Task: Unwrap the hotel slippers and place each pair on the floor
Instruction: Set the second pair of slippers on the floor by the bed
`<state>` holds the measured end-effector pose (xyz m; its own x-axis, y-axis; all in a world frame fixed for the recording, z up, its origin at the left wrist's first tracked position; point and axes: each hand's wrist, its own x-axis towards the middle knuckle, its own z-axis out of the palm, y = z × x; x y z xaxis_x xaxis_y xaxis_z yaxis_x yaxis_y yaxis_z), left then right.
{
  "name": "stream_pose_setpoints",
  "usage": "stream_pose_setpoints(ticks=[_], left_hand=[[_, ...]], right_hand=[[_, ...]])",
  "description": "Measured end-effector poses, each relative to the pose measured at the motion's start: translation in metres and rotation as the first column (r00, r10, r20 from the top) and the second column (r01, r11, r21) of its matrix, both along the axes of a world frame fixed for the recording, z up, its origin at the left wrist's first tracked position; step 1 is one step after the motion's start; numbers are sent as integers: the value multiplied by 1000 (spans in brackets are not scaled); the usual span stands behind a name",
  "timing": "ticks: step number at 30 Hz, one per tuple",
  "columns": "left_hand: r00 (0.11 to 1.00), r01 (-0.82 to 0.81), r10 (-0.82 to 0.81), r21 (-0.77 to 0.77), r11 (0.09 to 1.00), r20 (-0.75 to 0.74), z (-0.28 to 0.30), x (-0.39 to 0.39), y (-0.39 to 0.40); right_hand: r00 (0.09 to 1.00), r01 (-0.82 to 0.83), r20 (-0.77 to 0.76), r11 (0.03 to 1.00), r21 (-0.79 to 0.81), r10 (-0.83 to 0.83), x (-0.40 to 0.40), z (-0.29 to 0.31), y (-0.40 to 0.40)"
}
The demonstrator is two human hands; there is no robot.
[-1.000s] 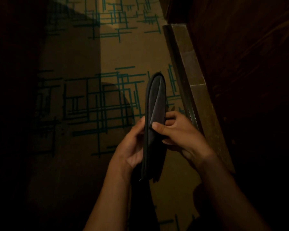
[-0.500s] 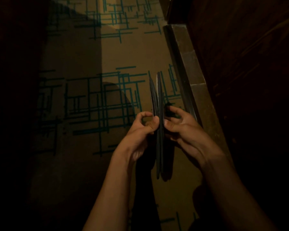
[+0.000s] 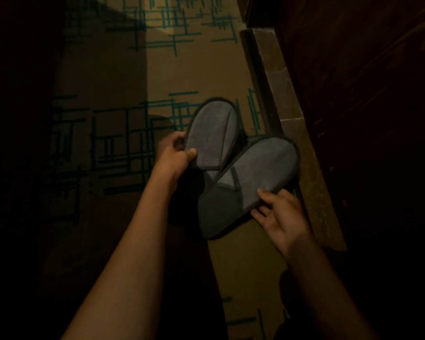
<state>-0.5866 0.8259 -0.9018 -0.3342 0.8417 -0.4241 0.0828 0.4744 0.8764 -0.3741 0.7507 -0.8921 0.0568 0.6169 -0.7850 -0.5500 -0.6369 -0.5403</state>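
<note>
Two flat grey slippers with dark piping are held apart above the carpet, tops facing me. My left hand pinches the left slipper at its left edge, thumb on top. My right hand grips the right slipper along its lower right edge, fingers underneath. The right slipper overlaps the heel of the left one, which is hidden. No wrapper is visible.
Beige carpet with teal line patterns covers the floor below. A brown tiled ledge runs diagonally along the right, with dark wooden furniture beyond it. The left side lies in deep shadow.
The slippers were pressed together edge-on between both hands. They have now been separated and turned flat, one in each hand, spread left and right.
</note>
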Motion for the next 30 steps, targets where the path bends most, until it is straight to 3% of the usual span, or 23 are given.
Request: stream_pose_setpoints(ticks=[2, 5, 11, 16, 24, 30], left_hand=[[950, 169, -161, 5, 986, -269, -4, -8, 17], [837, 336, -337, -81, 938, -431, -6, -11, 30], [749, 497, -458, -51, 866, -479, -17, -3, 38], [627, 617, -521, -39, 786, -579, -15, 6, 41], [529, 680, -521, -32, 732, -670, -19, 9, 47], [522, 683, -524, -39, 730, -673, -22, 11, 49]], right_hand=[[995, 54, -83, 994, -91, -61, -6, -5, -15], [984, 103, -127, 980, -168, -125, -17, -13, -37], [971, 180, -92, 929, -324, -220, -35, -13, -45], [998, -27, -63, 911, -412, 0, -42, -10, -44], [970, 80, -184, 924, -373, -158, -59, -12, -46], [990, -33, -138, 937, -348, -17, -58, -12, -38]])
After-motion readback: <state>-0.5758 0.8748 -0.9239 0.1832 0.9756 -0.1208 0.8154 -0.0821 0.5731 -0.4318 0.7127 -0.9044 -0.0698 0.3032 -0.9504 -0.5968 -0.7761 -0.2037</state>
